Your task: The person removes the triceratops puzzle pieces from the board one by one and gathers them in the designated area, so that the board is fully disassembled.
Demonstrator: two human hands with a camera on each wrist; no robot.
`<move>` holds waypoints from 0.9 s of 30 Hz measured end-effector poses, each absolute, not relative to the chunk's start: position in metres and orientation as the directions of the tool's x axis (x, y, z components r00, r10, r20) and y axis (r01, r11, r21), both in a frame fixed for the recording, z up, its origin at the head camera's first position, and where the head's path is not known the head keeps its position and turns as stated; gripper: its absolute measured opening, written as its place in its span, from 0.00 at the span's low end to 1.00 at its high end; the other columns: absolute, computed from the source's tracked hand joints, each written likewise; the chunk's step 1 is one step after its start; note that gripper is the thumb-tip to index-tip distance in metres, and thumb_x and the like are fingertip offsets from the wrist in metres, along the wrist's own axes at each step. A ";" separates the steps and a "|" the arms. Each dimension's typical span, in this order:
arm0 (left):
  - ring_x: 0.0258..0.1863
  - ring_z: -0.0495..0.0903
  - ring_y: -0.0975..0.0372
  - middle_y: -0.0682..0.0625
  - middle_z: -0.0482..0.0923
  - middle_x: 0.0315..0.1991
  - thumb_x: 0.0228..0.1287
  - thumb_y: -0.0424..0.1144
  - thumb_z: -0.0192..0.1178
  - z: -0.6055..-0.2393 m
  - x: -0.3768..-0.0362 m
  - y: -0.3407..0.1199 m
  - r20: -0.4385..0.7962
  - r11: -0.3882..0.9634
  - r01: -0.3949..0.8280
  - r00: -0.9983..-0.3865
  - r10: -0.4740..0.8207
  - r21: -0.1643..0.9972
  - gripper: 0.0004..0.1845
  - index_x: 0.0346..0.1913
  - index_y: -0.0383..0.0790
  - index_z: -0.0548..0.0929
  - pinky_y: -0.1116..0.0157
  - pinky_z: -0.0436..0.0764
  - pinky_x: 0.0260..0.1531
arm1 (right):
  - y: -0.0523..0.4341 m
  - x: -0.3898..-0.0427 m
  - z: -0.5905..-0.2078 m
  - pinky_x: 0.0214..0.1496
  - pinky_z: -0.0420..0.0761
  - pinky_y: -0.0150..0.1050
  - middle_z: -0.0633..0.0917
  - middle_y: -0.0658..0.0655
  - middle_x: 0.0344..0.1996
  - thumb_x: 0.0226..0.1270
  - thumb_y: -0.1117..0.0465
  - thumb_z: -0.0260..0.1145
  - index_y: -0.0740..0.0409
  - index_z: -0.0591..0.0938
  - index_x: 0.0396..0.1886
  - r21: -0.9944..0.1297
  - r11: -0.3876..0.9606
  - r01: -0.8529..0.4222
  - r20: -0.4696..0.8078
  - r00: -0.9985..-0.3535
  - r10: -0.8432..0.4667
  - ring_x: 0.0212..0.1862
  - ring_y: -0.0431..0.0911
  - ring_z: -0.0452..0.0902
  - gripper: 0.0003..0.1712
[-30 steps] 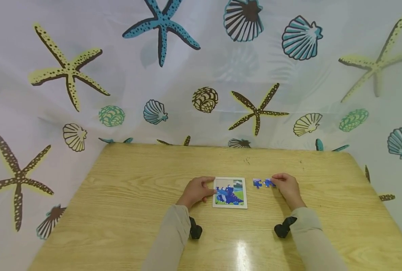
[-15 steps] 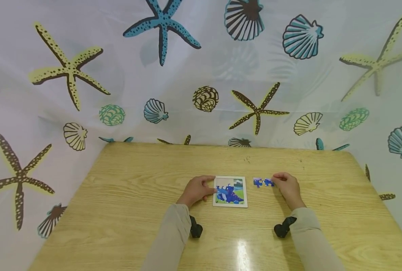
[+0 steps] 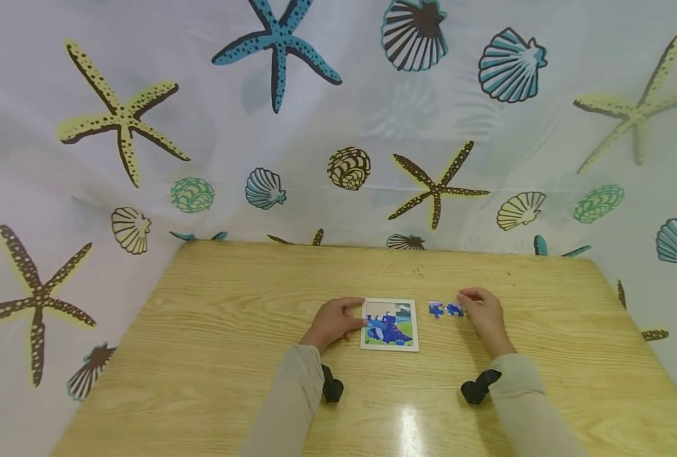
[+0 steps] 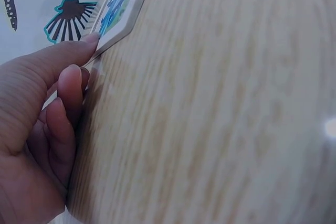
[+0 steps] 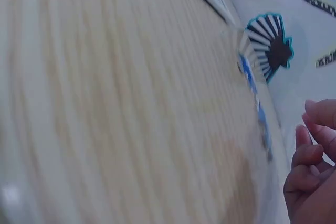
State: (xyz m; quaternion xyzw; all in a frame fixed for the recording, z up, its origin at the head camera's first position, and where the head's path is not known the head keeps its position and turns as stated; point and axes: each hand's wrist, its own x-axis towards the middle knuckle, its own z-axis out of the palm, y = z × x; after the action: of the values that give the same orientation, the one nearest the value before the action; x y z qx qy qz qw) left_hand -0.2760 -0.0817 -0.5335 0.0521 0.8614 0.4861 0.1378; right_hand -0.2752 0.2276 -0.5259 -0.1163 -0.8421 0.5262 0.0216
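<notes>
A square puzzle board [image 3: 398, 333] with a pale rim lies on the table, showing a blue dinosaur; bare backing shows at its upper left. My left hand [image 3: 332, 322] grips its left side, thumb on the rim in the left wrist view, forefinger at the top left corner. Right of the board lie a blue puzzle piece [image 3: 436, 310] and a second blue piece [image 3: 455, 309], close together. My right hand [image 3: 485, 317] hovers by the second piece. In the right wrist view its fingers are loosely bent, the thumb tip apart from them, with nothing seen between.
The wooden table [image 3: 247, 292] spreads around the board. A white curtain [image 3: 309, 139] printed with starfish and shells hangs behind it and along both sides. A black wrist camera [image 3: 332, 386] sits below the left hand, another black wrist camera [image 3: 476, 388] below the right.
My right fingertips have lifted slightly off the right-hand puzzle piece. The left hand keeps its grip on the board. The whole head view has shifted a little.
</notes>
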 end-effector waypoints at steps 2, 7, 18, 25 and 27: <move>0.09 0.69 0.63 0.50 0.70 0.16 0.50 0.42 0.67 -0.533 -0.276 -0.083 -0.185 0.523 -0.043 -0.957 0.222 0.851 0.28 0.58 0.50 0.75 0.68 0.66 0.14 | 0.217 -0.277 -0.523 0.37 0.71 0.34 0.77 0.57 0.41 0.63 0.53 0.59 0.60 0.78 0.46 -0.890 0.434 0.143 -0.072 -0.982 0.175 0.40 0.45 0.70 0.17; 0.10 0.70 0.62 0.50 0.70 0.16 0.50 0.43 0.67 -0.532 -0.275 -0.085 -0.192 0.509 -0.054 -0.956 0.222 0.859 0.28 0.57 0.50 0.75 0.67 0.67 0.17 | 0.186 -0.278 -0.520 0.36 0.72 0.35 0.77 0.58 0.39 0.63 0.55 0.60 0.60 0.78 0.46 -0.893 0.442 0.087 -0.065 -0.996 0.064 0.40 0.47 0.71 0.16; 0.10 0.70 0.62 0.50 0.71 0.17 0.50 0.43 0.67 -0.537 -0.277 -0.083 -0.186 0.511 -0.042 -0.954 0.234 0.859 0.28 0.57 0.50 0.75 0.66 0.70 0.21 | 0.155 -0.272 -0.538 0.36 0.72 0.35 0.78 0.55 0.34 0.60 0.57 0.63 0.58 0.80 0.42 -0.916 0.395 0.071 -0.088 -0.996 -0.024 0.36 0.46 0.70 0.13; 0.10 0.70 0.62 0.50 0.71 0.16 0.51 0.43 0.66 -0.535 -0.276 -0.084 -0.185 0.512 -0.038 -0.953 0.239 0.858 0.28 0.58 0.50 0.74 0.66 0.70 0.20 | 0.146 -0.270 -0.536 0.34 0.69 0.35 0.75 0.52 0.28 0.57 0.57 0.66 0.57 0.80 0.41 -0.865 0.500 0.045 -0.055 -0.998 -0.005 0.32 0.44 0.68 0.13; 0.10 0.70 0.62 0.50 0.71 0.16 0.51 0.43 0.67 -0.535 -0.276 -0.085 -0.186 0.510 -0.041 -0.953 0.238 0.859 0.28 0.58 0.51 0.74 0.66 0.68 0.18 | 0.144 -0.271 -0.536 0.32 0.67 0.36 0.74 0.51 0.26 0.56 0.57 0.66 0.57 0.80 0.41 -0.838 0.544 0.028 -0.039 -0.999 -0.009 0.30 0.44 0.67 0.13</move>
State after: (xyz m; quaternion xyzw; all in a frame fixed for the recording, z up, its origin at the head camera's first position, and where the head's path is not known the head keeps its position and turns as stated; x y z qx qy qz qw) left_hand -0.2760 -0.0846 -0.5347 0.0574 0.8574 0.4914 0.1416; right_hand -0.2707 0.1439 -0.5358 -0.0054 -0.8785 0.4773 -0.0194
